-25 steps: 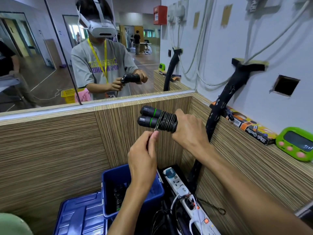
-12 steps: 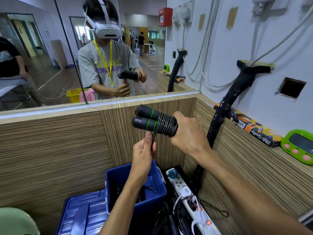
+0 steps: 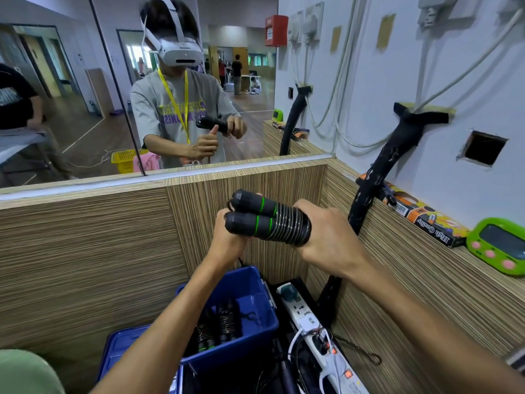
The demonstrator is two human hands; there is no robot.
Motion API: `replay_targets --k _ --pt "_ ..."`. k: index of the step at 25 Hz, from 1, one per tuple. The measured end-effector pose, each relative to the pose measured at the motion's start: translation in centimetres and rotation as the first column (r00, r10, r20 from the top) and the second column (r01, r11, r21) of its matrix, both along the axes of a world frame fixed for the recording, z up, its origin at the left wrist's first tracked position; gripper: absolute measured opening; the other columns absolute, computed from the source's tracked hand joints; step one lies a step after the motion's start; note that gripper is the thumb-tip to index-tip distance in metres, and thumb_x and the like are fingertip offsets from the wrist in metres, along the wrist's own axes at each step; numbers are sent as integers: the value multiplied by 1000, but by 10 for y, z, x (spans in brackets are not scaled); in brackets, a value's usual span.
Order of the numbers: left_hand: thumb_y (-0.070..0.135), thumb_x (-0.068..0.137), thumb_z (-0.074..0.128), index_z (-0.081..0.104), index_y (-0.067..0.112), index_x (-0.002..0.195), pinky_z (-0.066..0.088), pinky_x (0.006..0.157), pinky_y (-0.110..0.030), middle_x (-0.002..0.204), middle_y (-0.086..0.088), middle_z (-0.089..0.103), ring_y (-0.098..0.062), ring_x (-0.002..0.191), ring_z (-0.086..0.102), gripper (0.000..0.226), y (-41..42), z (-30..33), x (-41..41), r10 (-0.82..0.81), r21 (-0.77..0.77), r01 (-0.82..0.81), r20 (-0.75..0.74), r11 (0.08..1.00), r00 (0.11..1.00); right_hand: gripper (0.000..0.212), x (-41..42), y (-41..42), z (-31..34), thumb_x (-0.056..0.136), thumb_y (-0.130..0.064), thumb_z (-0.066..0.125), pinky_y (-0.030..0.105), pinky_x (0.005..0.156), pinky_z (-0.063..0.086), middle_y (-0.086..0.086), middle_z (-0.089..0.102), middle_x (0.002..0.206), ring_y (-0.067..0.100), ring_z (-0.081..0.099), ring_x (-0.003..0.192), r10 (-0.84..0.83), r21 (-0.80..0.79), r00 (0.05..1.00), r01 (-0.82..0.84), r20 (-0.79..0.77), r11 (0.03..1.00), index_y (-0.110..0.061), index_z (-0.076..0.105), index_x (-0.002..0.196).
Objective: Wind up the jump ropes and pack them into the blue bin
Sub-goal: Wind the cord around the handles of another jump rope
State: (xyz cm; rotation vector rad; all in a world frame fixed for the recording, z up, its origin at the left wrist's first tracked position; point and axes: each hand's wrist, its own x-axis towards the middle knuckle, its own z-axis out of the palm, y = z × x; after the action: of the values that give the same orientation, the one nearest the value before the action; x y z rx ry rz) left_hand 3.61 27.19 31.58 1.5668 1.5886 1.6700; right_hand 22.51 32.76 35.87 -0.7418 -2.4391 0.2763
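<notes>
While the blue bin [image 3: 250,334] sits low between the forearms, everything else can be placed from it. To its left lies a ribbed blue lid [image 3: 119,354], hard moulded plastic like the bin itself, and behind both rises a striped wood-grain panel [image 3: 85,251]. Inside the bin rest wound ropes [image 3: 218,325], dark handles bound by glossy cord.

High above the bin, the left hand [image 3: 227,240] is curled near the butt ends of the handles, fingers closed as if pinching the cord's tail; the tail itself is hidden, so I cannot tell for sure. The rope [image 3: 267,220] being wound is held there: two black handles side by side, matte and grippy-looking, each with a green ring, wrapped in tight shiny coils. It looks light and stiff as a bundle, but the smooth cord would likely spring loose if released, so the best hold is around the coils, pressing them to the handles. The right hand [image 3: 326,240] does just that, fingers wrapped around the coiled end.

Right of the bin lies a white power strip [image 3: 309,322] with tangled leads. Further right and above, a ledge carries an orange box [image 3: 426,220] and a green timer [image 3: 497,245], rounded glossy plastic.
</notes>
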Motion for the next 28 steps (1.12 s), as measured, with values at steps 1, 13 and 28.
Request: replay_targets --k 1,13,28 --pt "18 95 58 55 29 82 47 65 -10 74 7 60 9 63 58 18 -1 2 1 -41 -19 42 23 999 999 29 2 0 1 76 -9 72 10 49 34 -10 53 69 3 54 57 30 17 999 -30 18 999 -18 53 97" --pt "59 98 24 39 17 49 37 54 -27 49 6 37 -12 44 37 66 26 77 1 -178 -190 -182 -981 965 83 26 1 6 -12 88 -21 61 38 64 53 -4 56 81 20 58 68 53 238 907 -165 417 957 -20 45 108" --pt "29 90 65 62 11 102 59 75 -40 97 -7 63 -23 86 64 22 9 46 29 268 -266 -433 -486 861 832 44 -28 23 -18 87 -21 67 35 55 37 9 61 97 28 63 79 -436 311 842 342 318 887 -11 41 121"
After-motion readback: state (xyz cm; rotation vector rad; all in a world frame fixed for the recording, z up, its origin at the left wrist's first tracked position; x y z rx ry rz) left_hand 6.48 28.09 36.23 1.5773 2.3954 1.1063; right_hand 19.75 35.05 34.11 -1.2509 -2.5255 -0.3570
